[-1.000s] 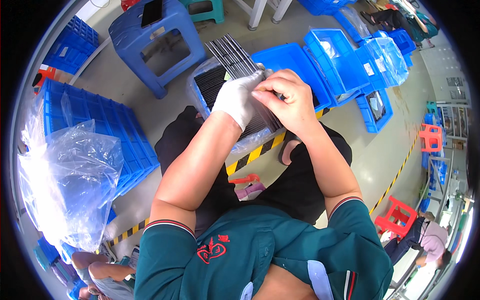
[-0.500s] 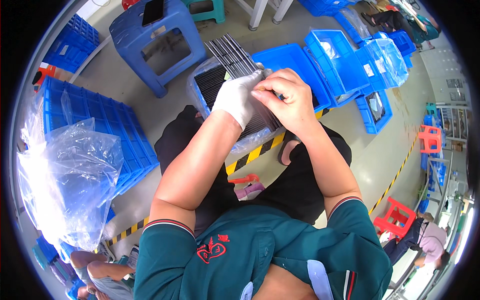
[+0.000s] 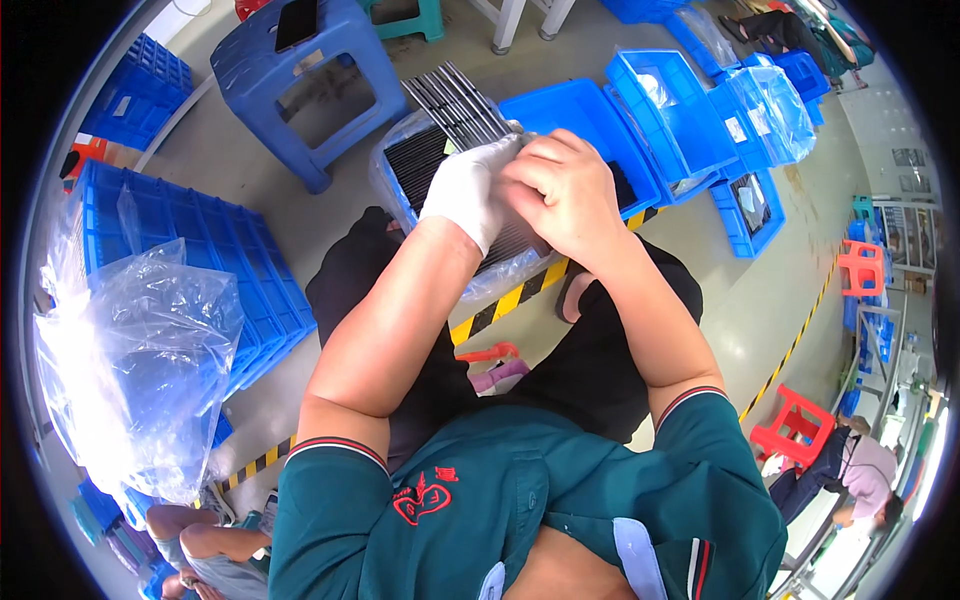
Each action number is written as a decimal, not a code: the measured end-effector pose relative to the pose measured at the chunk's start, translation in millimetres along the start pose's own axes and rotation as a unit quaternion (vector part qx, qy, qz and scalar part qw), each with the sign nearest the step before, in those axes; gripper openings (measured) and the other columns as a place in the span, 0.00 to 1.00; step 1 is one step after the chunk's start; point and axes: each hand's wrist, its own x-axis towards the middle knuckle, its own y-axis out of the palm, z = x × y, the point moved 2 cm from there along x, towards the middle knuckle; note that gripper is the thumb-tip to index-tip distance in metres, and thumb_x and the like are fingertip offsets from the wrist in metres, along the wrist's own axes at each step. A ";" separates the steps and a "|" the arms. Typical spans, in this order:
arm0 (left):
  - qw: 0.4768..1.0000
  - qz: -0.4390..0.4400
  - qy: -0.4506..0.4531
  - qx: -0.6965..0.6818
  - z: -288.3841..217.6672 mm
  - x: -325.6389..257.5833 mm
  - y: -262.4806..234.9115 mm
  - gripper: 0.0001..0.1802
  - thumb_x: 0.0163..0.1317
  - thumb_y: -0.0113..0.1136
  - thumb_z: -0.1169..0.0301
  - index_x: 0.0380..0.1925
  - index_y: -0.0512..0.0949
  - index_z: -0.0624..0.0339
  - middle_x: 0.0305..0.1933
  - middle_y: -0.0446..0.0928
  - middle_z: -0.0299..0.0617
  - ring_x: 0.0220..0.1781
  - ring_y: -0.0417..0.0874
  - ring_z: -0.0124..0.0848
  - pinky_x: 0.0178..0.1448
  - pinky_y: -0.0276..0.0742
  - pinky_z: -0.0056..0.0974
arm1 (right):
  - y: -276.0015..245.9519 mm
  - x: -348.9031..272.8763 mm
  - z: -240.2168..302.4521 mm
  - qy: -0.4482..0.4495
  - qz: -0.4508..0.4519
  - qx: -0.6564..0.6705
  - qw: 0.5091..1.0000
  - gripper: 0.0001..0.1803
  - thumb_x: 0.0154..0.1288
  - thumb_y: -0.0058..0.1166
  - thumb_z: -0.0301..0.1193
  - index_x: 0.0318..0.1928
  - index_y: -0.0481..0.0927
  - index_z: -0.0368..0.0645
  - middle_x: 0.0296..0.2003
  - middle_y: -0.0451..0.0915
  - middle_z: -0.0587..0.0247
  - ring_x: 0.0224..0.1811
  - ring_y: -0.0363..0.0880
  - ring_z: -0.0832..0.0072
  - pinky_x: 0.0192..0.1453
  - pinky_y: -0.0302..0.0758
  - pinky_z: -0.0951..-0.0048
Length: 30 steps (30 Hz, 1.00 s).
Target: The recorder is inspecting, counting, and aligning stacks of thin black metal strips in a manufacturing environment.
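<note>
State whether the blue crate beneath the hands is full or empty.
Not empty: dark rods lie side by side in the crate. How full, cannot tell: the left hand and right hand hide part.

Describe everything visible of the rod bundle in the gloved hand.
The rod bundle is several thin, straight, dark grey rods, shiny like metal, side by side. Their far ends jut out, slanting up-left; the gloved left hand grips and partly hides it. Similar dark rods lie below. Whether the bare right hand touches it is unclear.
</note>
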 end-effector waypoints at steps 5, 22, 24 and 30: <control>1.000 0.022 -0.009 -0.016 -3.0 0.6 -0.8 0.09 0.69 0.53 0.73 0.41 0.78 0.68 0.39 0.78 0.45 0.40 0.80 0.34 0.48 0.77 0.36 | -2.1 1.9 0.0 0.023 -0.004 0.063 0.998 0.06 0.46 0.65 0.26 0.29 0.84 0.44 0.28 0.80 0.64 0.33 0.77 0.65 0.38 0.74 0.69; 0.975 0.181 -0.128 0.010 14.6 34.2 13.6 0.07 0.70 0.46 0.74 0.42 0.73 0.62 0.42 0.75 0.50 0.49 0.78 0.48 0.58 0.76 0.57 | -109.0 -101.3 -22.6 0.212 -0.117 0.203 0.949 0.06 0.56 0.61 0.17 0.35 0.83 0.36 0.33 0.81 0.62 0.34 0.77 0.75 0.38 0.71 0.76; 0.980 0.035 -0.135 0.141 26.4 51.4 5.6 0.07 0.66 0.50 0.76 0.43 0.73 0.61 0.41 0.78 0.50 0.44 0.81 0.48 0.52 0.80 0.57 | -100.0 -135.9 -20.1 0.265 -0.116 0.240 0.927 0.06 0.53 0.63 0.18 0.33 0.82 0.38 0.31 0.80 0.63 0.33 0.76 0.73 0.37 0.71 0.73; 0.895 0.014 -0.311 0.319 88.5 147.9 -4.4 0.03 0.64 0.56 0.75 0.36 0.76 0.60 0.30 0.77 0.42 0.34 0.82 0.39 0.44 0.82 0.49 | -105.2 -180.9 -17.3 0.287 -0.117 0.248 0.918 0.09 0.47 0.67 0.22 0.32 0.83 0.40 0.27 0.80 0.64 0.30 0.75 0.67 0.36 0.71 0.70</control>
